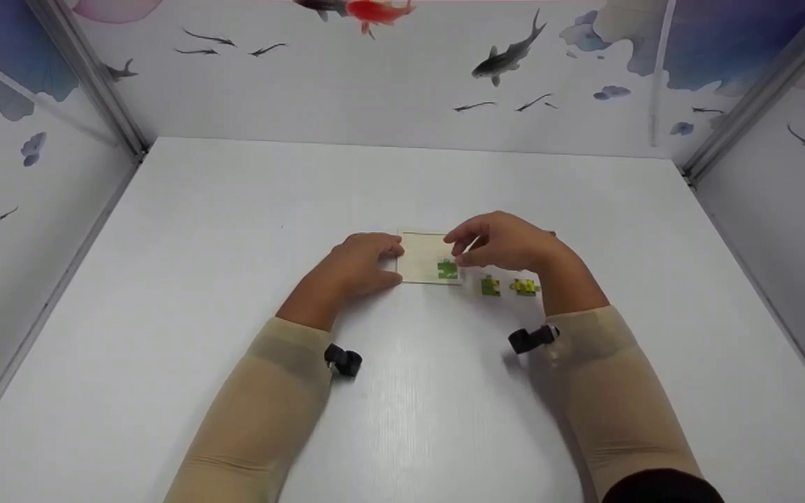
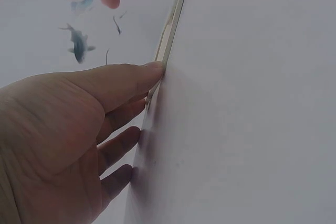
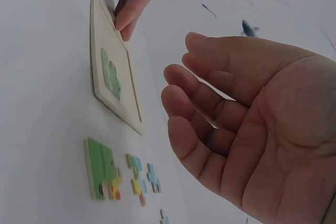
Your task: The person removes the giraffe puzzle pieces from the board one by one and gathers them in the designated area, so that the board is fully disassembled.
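Note:
A shallow wooden puzzle tray (image 1: 419, 251) lies flat on the table between the two hands. My left hand (image 1: 364, 264) holds its left end, with the thumb at the near corner and fingers along the far side; in the left wrist view the thumb (image 2: 128, 81) presses against the tray's edge. One green jigsaw piece (image 1: 447, 269) sits inside the tray at its near right corner. Just above the tray's right end hovers my right hand (image 1: 504, 241), fingers loosely bent, nothing between them. In the right wrist view its palm and fingertips are apart from the tray.
To the right of the tray lie a green jigsaw piece (image 1: 490, 286) and a yellow-green piece (image 1: 525, 287). Several loose pieces show in the right wrist view, including a blue one (image 3: 153, 177). White panels with painted fish (image 1: 507, 59) border the white table (image 1: 402, 391).

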{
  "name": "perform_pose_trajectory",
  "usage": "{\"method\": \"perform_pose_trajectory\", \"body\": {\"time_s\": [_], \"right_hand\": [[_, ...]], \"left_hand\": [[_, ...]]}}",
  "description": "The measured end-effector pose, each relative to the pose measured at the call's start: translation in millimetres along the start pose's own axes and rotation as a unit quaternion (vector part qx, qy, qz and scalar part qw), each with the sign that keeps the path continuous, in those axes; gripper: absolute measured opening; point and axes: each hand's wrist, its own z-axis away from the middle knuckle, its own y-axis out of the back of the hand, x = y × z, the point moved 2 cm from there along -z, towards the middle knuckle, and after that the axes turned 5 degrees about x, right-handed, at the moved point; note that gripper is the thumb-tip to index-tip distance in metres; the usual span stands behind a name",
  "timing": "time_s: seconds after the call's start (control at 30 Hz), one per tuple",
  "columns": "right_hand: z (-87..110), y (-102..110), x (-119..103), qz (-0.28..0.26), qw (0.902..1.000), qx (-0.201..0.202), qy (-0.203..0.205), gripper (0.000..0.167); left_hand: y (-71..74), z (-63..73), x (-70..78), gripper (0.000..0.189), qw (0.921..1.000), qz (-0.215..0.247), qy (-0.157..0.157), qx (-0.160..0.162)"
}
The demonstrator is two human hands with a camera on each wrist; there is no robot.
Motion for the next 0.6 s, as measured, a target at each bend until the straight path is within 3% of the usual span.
{"method": "perform_pose_trajectory", "body": {"time_s": [0.17, 0.3, 0.6], "right_hand": [[-7.3, -6.0, -0.8, -0.021, 0.9997, -0.004, 0.011, 0.039], [-12.4, -11.9, 7.2, -0.027, 0.9996, -0.005, -0.005, 0.038], [-17.6, -24.9, 14.3, 0.018, 0.9996, -0.003, -0.022, 0.040]], "left_hand": [[-1.0, -0.8, -0.9, 0.052, 1.0000, -0.005, -0.003, 0.001], [-0.7, -0.1, -1.1, 0.052, 1.0000, -0.003, -0.002, 0.000], [-0.8, 0.5, -3.0, 0.051, 0.9998, -0.008, -0.019, -0.003]]}}
